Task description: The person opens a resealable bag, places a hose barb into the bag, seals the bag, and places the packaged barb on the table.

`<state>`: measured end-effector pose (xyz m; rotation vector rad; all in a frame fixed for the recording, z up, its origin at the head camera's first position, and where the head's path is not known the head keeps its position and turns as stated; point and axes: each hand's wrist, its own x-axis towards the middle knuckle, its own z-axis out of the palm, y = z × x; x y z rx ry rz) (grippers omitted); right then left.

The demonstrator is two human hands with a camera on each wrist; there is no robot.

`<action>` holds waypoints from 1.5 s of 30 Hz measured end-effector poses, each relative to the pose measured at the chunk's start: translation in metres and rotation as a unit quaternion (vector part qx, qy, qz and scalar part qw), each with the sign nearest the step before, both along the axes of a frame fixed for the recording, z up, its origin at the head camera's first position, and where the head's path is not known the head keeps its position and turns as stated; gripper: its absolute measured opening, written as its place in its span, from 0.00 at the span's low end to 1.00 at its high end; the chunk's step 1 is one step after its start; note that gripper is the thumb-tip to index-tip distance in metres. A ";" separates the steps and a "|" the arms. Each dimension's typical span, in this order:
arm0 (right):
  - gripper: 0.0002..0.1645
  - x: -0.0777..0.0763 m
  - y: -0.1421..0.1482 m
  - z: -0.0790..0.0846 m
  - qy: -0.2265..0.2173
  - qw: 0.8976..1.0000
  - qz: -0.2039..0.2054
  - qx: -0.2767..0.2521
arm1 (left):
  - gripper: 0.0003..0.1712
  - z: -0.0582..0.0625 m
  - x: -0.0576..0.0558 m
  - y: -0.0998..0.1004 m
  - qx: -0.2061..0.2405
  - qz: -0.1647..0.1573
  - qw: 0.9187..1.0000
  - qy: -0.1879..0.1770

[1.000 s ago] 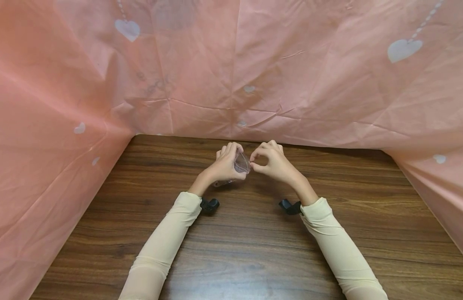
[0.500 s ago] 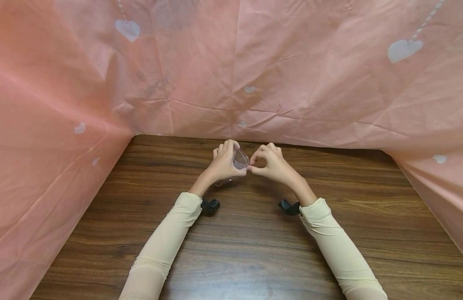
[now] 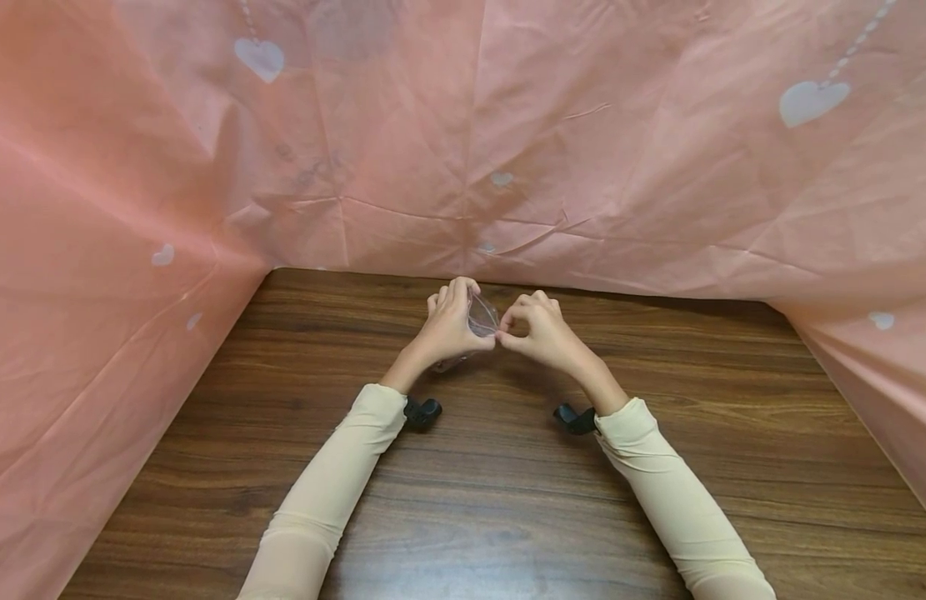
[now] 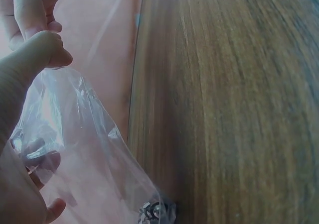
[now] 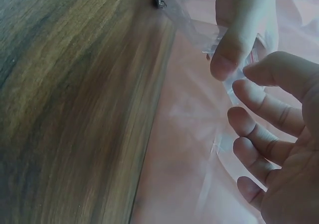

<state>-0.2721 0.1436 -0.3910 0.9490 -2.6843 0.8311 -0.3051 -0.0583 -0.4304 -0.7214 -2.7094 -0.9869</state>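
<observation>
A clear plastic zip bag (image 3: 483, 318) is between both hands, its mouth gaping toward the right. My left hand (image 3: 447, 329) grips the bag near its mouth, thumb at the near side and fingers spread along the far side. My right hand (image 3: 543, 335) pinches the corner of the mouth with thumb and index finger, right beside the left thumb tip. Its other fingers are loosely bent in the right wrist view. In the left wrist view the bag hangs down, with small black and silver pieces (image 4: 153, 212) in its bottom corner.
A dark brown wooden tabletop (image 3: 463, 500) lies under the hands. Pink cloth (image 3: 402, 150) with pale hearts encloses the back and both sides, meeting the table's far edge just beyond the hands. Black straps (image 3: 575, 418) are around both wrists.
My right hand's fingertips have come slightly nearer, down to the left thumb at the bag's corner. The bag's mouth has narrowed a little. My left hand keeps its grip.
</observation>
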 end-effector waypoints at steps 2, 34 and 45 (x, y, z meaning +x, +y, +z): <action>0.04 0.000 0.000 0.000 -0.002 1.000 -0.002 -0.004 | 0.42 0.000 0.000 0.000 0.007 -0.002 1.000 -0.001; 0.03 -0.003 0.011 0.009 0.021 0.995 -0.023 -0.100 | 0.35 0.025 -0.003 -0.017 0.159 -0.075 0.984 -0.007; 0.04 -0.005 0.015 0.012 0.033 0.992 0.000 -0.122 | 0.13 0.034 -0.003 -0.025 0.163 -0.112 0.979 -0.052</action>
